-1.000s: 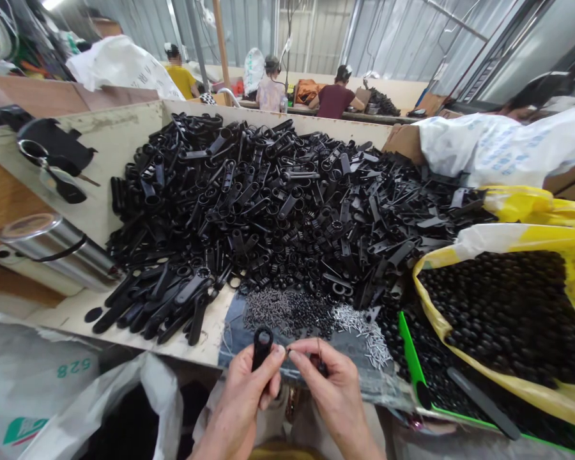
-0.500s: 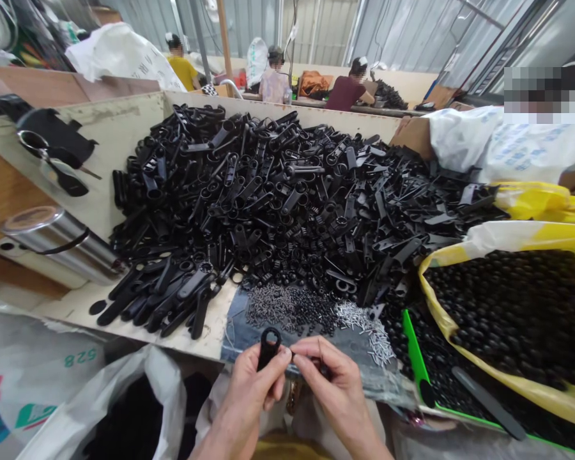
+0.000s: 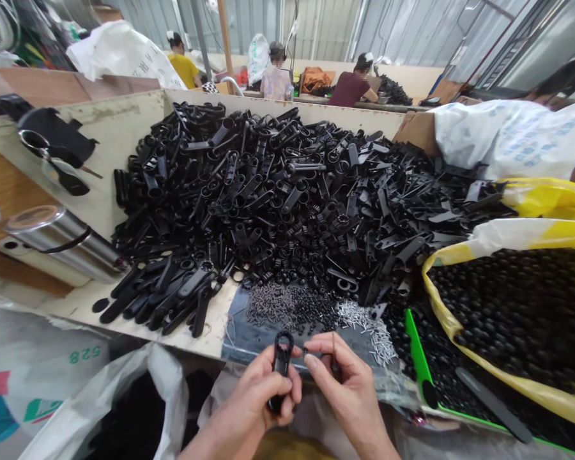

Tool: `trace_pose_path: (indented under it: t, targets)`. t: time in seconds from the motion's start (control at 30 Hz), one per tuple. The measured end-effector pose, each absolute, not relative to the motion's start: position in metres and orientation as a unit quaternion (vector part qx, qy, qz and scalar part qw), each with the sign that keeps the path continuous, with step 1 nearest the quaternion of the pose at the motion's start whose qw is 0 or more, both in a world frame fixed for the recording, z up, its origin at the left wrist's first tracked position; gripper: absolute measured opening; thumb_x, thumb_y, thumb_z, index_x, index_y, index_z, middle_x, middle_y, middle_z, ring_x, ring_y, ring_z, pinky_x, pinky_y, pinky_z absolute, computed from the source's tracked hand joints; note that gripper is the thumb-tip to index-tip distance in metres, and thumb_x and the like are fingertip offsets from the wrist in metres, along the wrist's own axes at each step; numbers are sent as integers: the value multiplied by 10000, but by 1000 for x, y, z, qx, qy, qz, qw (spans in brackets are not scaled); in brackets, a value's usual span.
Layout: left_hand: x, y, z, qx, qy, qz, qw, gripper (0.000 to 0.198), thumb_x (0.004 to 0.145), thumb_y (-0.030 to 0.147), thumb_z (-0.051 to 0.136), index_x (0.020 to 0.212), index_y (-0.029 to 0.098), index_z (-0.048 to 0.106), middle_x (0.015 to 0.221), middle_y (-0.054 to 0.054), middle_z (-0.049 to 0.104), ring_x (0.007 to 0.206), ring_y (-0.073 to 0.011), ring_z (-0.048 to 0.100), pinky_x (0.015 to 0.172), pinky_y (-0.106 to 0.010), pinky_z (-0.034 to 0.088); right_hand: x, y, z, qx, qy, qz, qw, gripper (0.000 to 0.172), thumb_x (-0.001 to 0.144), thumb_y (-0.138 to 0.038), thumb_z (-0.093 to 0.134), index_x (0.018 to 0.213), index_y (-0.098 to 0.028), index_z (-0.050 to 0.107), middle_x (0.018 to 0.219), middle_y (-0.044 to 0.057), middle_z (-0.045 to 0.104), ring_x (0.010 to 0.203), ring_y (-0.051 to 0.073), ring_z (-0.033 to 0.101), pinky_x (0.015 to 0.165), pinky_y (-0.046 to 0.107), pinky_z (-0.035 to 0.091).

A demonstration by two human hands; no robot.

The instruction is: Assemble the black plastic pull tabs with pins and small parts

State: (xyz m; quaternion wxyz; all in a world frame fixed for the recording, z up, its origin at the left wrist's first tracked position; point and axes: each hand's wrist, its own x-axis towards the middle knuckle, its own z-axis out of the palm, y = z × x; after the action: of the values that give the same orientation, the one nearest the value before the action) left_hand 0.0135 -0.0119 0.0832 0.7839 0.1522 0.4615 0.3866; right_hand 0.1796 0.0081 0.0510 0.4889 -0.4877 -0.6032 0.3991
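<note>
Left hand: fingers closed around a black plastic loop-ended part, which stands upright at your 12 o'clock;
Right hand: thumb and forefinger pressed together, pinching a tiny piece, too small to identify, just beside the part at 9 o'clock;
Bench: denim scrap with silver pins at 1 o'clock;
Beyond: heap of black plastic parts at 12 o'clock; yellow sack of black beads and green tray at 2 o'clock;
Far: co-workers at 12 o'clock;

Head-worn view, facing forward and down; close above left hand and right hand; seemingly wide-angle.
</note>
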Motion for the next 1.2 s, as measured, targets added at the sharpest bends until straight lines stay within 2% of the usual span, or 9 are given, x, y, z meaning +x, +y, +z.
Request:
trace_pose_path:
  t: [0.1,0.2,0.3,0.53,0.73,0.83,0.97,1.1,1.2]
  targets:
    - [12,-18,73,155,484,386,770,586,694,260,806,1248,176,634,735,28,642,586,-81,486,597,-226,345,178,10,55,-460,-656,375,466,93,912,-201,685,940,-208,773,893,48,714,549,119,557,476,223,439]
    - [12,-23,60,140,518,383,752,852,656,317,844,1426,172,507,757,26,650,623,-110,517,615,-250,368,176,12,55,-428,-714,326,449,123,929,-175,669,999,-214,763,942,56,719,563,116,568,467,220,438]
    - [10,-25,55,161,535,381,737,944,697,331,815,1517,141,390,791,15,659,653,-124,528,638,-265,387,176,14,51,-420,-745,289,430,144,935,-161,658,1023,-215,758,965,63,712,567,116,570,490,225,474]
    - [7,-21,57,260,555,346,710,713,851,309,693,1509,160,465,800,7,651,711,-146,555,706,-278,416,172,10,47,-455,-722,307,422,132,970,-199,632,990,-216,761,930,55,683,674,150,650,594,242,539]
    - [4,-27,37,277,598,380,649,561,779,366,800,1313,237,684,788,-21,674,699,-187,567,668,-280,431,165,1,46,-462,-692,340,439,212,1016,-224,598,856,-210,737,803,33,689,654,152,661,543,221,485]
    - [1,-26,40,308,620,394,604,436,765,399,818,1169,254,746,797,-32,682,746,-209,582,689,-276,442,164,-2,42,-455,-696,342,437,192,1022,-220,594,921,-209,756,772,21,694,646,151,671,591,225,508]
    - [-2,-17,55,398,601,372,585,243,806,460,775,910,241,756,660,3,608,683,-192,522,657,-265,419,171,-3,45,-440,-741,319,396,226,1039,-230,546,1111,-211,759,794,32,713,652,160,686,605,234,530]
    - [-5,-12,57,416,568,362,611,306,855,518,717,865,212,722,625,28,550,635,-161,463,611,-248,377,187,-3,54,-461,-758,319,332,286,1056,-324,513,1275,-270,689,1014,61,770,882,210,747,769,277,583]
    - [-6,-12,51,409,557,363,626,341,863,543,706,894,204,711,627,36,529,630,-151,449,596,-236,355,195,-5,51,-473,-760,326,302,270,1091,-306,390,1184,-276,642,926,34,769,787,192,747,710,264,563]
